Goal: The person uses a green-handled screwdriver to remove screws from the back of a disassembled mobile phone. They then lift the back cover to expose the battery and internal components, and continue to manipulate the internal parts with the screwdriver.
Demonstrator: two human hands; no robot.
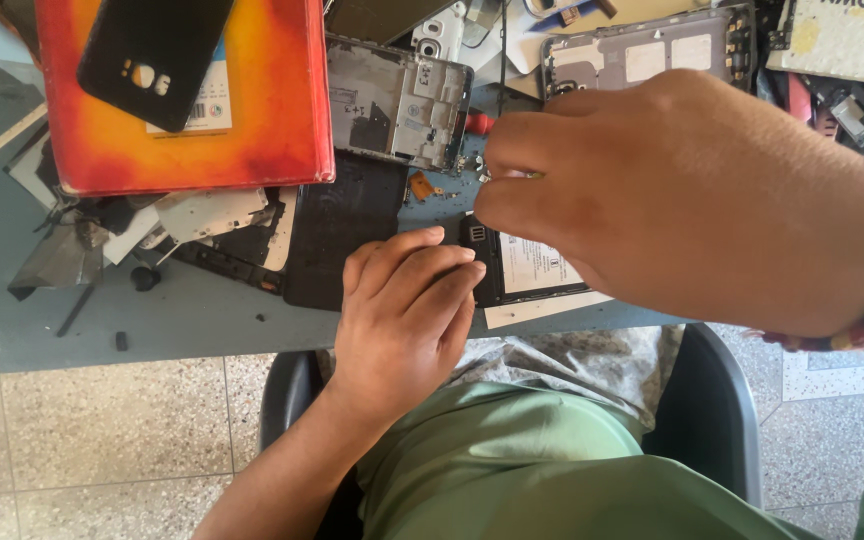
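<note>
Black opened phone (527, 270) on my grey table (202, 310), my left hand (402, 320) pressing flat on its left end, my right hand (682, 200) above it, fingertips (497, 175) pinched on something too small to tell.

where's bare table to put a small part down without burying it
Bare grey tabletop runs along the near edge, below the orange-red box and left of the left hand, with only small black bits. Crowded: the far side, with the silver phone frame, loose parts, and the opened black phone under the right hand.

Opened phone (527, 265) mostly hidden under right hand (692, 200); pinched item unclear.
</note>
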